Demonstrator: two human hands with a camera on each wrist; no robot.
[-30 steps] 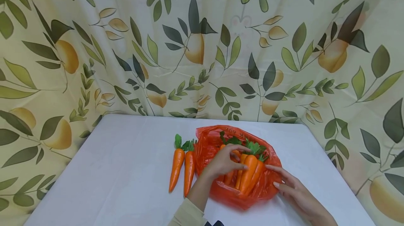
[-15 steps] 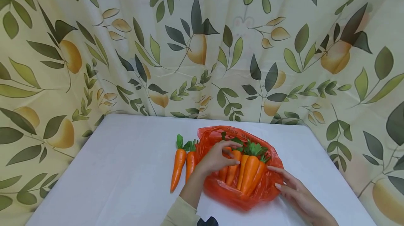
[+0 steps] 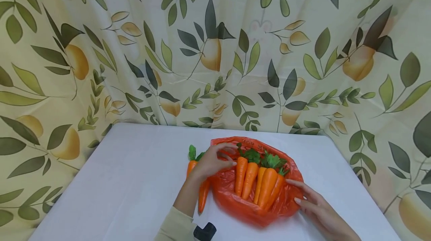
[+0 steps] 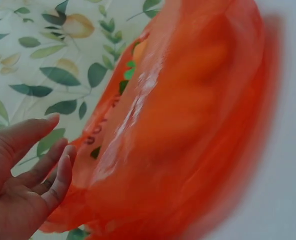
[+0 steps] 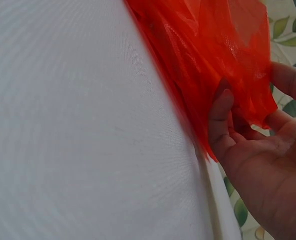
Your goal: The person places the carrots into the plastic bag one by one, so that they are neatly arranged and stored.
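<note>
A: Where are the carrots?

B: Five show inside the red bag, side by side, green tops towards its far rim. Two more lie outside, just left of it, partly hidden by the left forearm.

A: What has the left hand got?

B: Nothing. Its fingers are apart and loosely bent, at the bag's left rim. I can't tell if they touch the plastic.

A: And the right hand?

B: It holds the bag's right edge; the wrist view shows the fingers bent round the red plastic, not tightly closed.

A: Anything further out?

B: A pale sleeve on the left arm, with a black object at the wrist. The bag rests on a white table, and behind hangs a cloth printed with leaves and orange fruit.
</note>
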